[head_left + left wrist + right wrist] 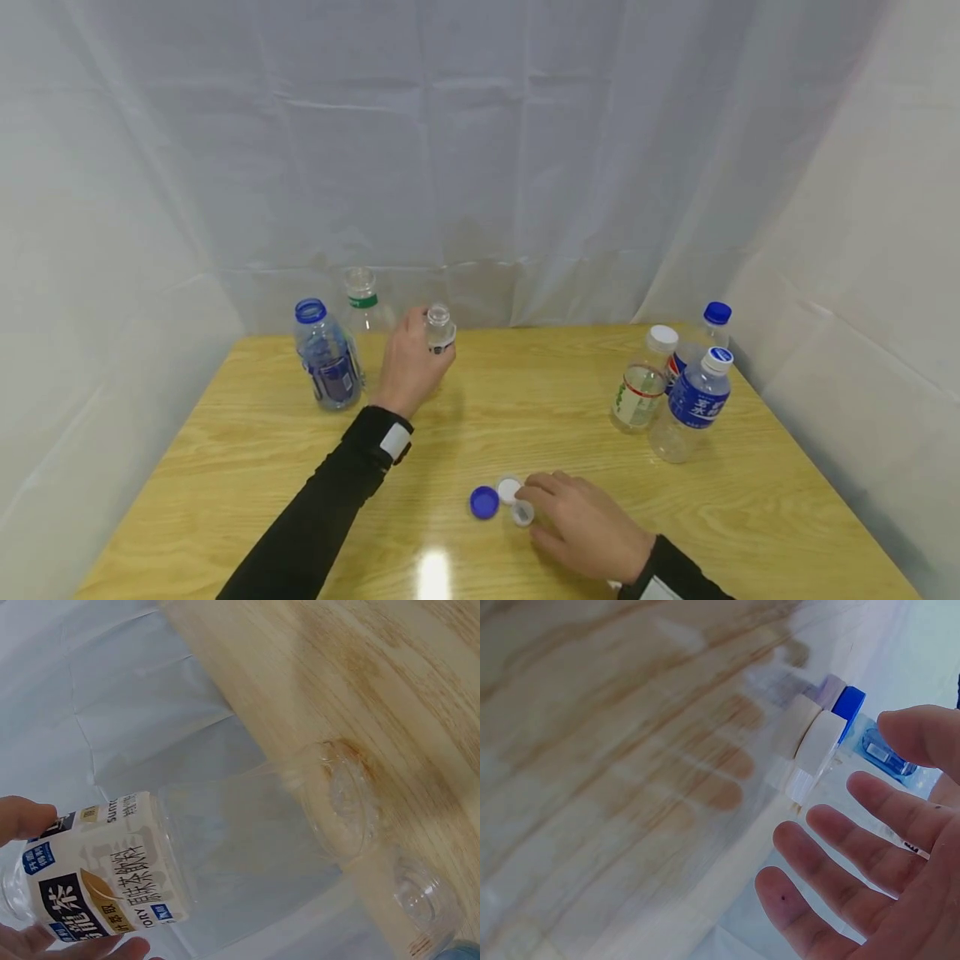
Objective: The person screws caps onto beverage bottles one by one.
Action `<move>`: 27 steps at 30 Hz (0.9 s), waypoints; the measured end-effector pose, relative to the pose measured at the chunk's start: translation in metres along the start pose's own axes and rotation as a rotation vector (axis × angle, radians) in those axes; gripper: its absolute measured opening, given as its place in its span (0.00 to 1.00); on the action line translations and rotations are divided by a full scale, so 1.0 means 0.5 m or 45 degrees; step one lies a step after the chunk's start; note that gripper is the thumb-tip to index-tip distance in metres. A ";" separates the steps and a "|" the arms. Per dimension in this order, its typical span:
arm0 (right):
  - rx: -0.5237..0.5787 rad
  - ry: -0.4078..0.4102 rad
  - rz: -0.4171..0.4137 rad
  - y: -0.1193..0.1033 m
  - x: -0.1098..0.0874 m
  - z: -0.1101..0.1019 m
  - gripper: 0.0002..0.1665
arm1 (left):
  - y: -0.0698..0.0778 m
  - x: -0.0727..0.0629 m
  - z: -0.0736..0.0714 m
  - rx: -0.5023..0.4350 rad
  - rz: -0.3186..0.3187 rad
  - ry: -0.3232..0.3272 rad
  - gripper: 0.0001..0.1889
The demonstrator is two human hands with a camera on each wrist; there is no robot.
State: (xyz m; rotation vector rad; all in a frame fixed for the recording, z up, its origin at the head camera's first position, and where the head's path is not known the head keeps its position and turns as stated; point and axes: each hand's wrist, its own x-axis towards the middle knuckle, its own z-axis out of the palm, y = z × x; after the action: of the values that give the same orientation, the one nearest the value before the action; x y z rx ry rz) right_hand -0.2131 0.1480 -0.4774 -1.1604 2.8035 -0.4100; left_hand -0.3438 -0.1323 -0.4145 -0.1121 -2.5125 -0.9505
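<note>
My left hand (412, 362) grips a clear, capless plastic tea bottle (439, 329) around its white label (112, 870). The bottle stands upright at the back of the table, its base right at the wood in the left wrist view. Near the front, my right hand (585, 525) is held low with fingers spread and relaxed, holding nothing. Its fingertips are right by three loose caps: a blue cap (484, 502), a white cap (508, 490) and a pale translucent-looking cap (522, 512). The right wrist view shows the white cap (821, 742) and blue cap (849, 709) beyond the fingers.
Left of the held bottle stand a blue-tinted open bottle (330, 367) and a clear open bottle (362, 302) with a green neck band. At right are three capped bottles: white-capped (637, 396), blue-labelled (697, 404) and blue-capped (717, 315). White sheeting (480, 167) surrounds the wooden table (247, 467).
</note>
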 end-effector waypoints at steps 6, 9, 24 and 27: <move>0.008 0.001 -0.005 -0.002 0.001 0.001 0.24 | -0.009 -0.007 0.004 -0.035 -0.032 -0.045 0.38; 0.012 0.007 -0.009 -0.002 0.002 0.001 0.24 | -0.012 -0.007 0.007 -0.023 -0.031 -0.052 0.39; 0.011 -0.007 0.001 0.000 0.009 0.005 0.24 | 0.000 -0.041 -0.011 0.023 0.096 -0.004 0.41; 0.003 -0.012 0.007 0.001 0.010 0.007 0.24 | 0.006 -0.054 -0.021 0.040 0.144 0.015 0.41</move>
State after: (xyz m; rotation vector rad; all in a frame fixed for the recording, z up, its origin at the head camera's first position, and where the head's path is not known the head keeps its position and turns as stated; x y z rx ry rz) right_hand -0.2164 0.1441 -0.4809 -1.1513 2.7962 -0.4062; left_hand -0.3150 -0.1345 -0.4173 -0.2353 -2.4804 -0.8640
